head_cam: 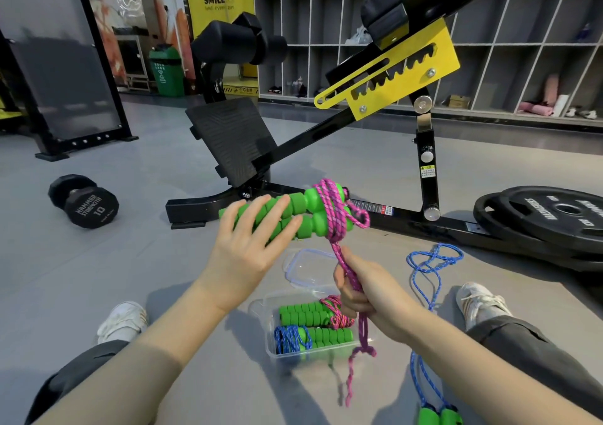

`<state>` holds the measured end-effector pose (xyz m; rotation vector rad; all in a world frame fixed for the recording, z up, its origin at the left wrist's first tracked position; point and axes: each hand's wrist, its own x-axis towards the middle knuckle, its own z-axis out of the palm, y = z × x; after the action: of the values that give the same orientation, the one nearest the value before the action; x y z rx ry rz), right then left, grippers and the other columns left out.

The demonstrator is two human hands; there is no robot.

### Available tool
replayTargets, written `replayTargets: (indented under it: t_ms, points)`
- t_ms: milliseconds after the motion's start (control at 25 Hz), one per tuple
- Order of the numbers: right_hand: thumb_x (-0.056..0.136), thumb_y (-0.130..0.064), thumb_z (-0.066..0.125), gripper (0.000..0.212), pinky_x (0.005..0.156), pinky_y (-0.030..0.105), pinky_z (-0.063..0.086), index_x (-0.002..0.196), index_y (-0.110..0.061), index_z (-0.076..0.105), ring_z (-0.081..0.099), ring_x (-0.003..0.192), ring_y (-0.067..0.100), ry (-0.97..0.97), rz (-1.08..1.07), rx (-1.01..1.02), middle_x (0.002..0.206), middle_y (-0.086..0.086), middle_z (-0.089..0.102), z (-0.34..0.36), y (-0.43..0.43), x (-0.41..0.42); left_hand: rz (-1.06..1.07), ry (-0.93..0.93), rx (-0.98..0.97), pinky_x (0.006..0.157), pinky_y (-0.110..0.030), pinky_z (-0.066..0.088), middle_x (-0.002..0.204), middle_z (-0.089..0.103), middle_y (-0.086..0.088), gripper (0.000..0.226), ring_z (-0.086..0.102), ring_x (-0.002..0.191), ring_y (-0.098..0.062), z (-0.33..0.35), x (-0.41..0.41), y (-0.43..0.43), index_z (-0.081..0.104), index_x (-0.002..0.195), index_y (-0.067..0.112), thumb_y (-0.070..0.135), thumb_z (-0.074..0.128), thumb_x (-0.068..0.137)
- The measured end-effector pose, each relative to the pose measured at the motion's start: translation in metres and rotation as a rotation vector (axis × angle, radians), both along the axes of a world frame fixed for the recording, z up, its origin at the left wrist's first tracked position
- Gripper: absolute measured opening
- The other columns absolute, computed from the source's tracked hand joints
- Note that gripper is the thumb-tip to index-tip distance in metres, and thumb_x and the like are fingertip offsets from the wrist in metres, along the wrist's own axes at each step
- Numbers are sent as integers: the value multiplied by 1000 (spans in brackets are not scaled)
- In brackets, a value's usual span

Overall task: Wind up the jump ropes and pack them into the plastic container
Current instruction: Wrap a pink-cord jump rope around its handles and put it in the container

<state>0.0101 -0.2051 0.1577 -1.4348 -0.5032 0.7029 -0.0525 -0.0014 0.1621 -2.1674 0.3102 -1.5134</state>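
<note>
The left hand (pixel 248 248) lies against a pair of green handles (pixel 306 209) and holds them up in the air. Its fingers are straight and spread across them, and its thumb is out of sight. The handles are ribbed foam, side by side, pointing right. At their far end the pink rope (pixel 332 209) is wound round both in several tight turns, with a small loop sticking out to the right.

From those turns the rope drops straight down into the right hand (pixel 365 297), whose fingers are curled round it in a fist. Below the fist the rest hangs doubled and twisted, knots once, and trails toward the floor (pixel 163 261).

Under the hands, between the person's legs, the clear container (pixel 261 307) sits open on the floor. It holds two wound ropes, each on green handles: one bound with pink cord (pixel 336 313), one with blue cord (pixel 288 338). The lid (pixel 303 261) lies flat just behind it.

To the right a blue rope (pixel 427 261) lies loose on the floor — looped at the far end — and runs back to two green grips (pixel 439 416) at the lower edge.

Farther out stand a black and yellow bench (pixel 326 137), a dumbbell (pixel 83 201) on the left and stacked plates (pixel 554 219) on the right.
</note>
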Motion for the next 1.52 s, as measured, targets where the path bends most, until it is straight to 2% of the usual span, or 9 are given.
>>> replayTargets:
  t_ms: [160, 360, 520, 640, 840, 1000, 1280, 1400, 1520]
  points:
    - [101, -31, 33, 38, 40, 21, 32, 74, -7, 46, 17, 34, 11, -172, 39, -166, 37, -5, 25, 17, -9, -5, 41, 61, 26, 86, -51, 42, 120, 63, -20, 38, 62, 101, -39, -6, 3, 8, 70, 110, 9, -7, 42, 91]
    - [99, -30, 39, 30, 47, 28, 39, 84, -7, 51, 23, 33, 8, -277, 238, -328, 40, -8, 28, 43, -26, -18, 82, 120, 42, 84, -51, 43, 118, 63, -21, 46, 62, 99, -40, -11, 5, 13, 70, 108, 8, -8, 29, 94]
    - [93, -39, 51, 34, 46, 24, 36, 77, -11, 61, 36, 40, 11, -737, 290, -586, 47, -7, 39, 76, -38, -15, 69, 166, 76, 84, -52, 42, 120, 62, -22, 43, 54, 105, -40, -20, 7, 16, 66, 111, 6, -7, 29, 94]
    - [85, -47, 58, 42, 43, 22, 24, 57, -16, 61, 27, 42, 10, -940, 154, -533, 46, -4, 31, 95, -40, 1, 15, 171, 120, 84, -52, 41, 120, 62, -20, 35, 55, 104, -40, -20, 8, 7, 63, 113, 7, -5, 36, 94]
    - [86, -40, 61, 55, 42, 18, 22, 50, -1, 49, 24, 43, 10, -1075, -31, -451, 48, 5, 33, 102, -25, 29, -129, 192, 148, 89, -50, 42, 120, 64, -16, 28, 57, 105, -37, -21, 5, -15, 61, 113, 11, 0, 44, 95]
    - [86, -31, 65, 55, 43, 20, 22, 40, -16, 39, 24, 44, 12, -1015, -35, -417, 44, -4, 28, 98, -21, 48, -219, 217, 145, 89, -49, 42, 123, 62, -16, 28, 56, 108, -36, -15, -3, -29, 57, 119, 12, 3, 42, 98]
    - [83, -34, 66, 45, 47, 19, 26, 54, -7, 46, 28, 46, 11, -704, 115, -247, 47, -3, 37, 79, -26, 64, -332, 147, 94, 89, -46, 46, 121, 64, -13, 21, 59, 107, -33, -4, -13, -54, 57, 118, 15, 12, 50, 99]
    - [83, -53, 56, 55, 51, 19, 36, 46, -13, 49, 39, 44, 12, -516, 75, -222, 49, 5, 43, 57, -23, 75, -328, 102, 39, 90, -47, 45, 121, 64, -14, 23, 59, 107, -34, -1, -13, -59, 59, 117, 15, 8, 44, 100]
    - [94, -32, 47, 35, 59, 21, 47, 66, -17, 60, 60, 50, 4, -272, 47, -163, 54, -3, 63, 13, -23, 77, -292, 68, -21, 91, -48, 44, 122, 63, -16, 27, 57, 109, -35, 2, -11, -54, 60, 116, 14, 3, 42, 99]
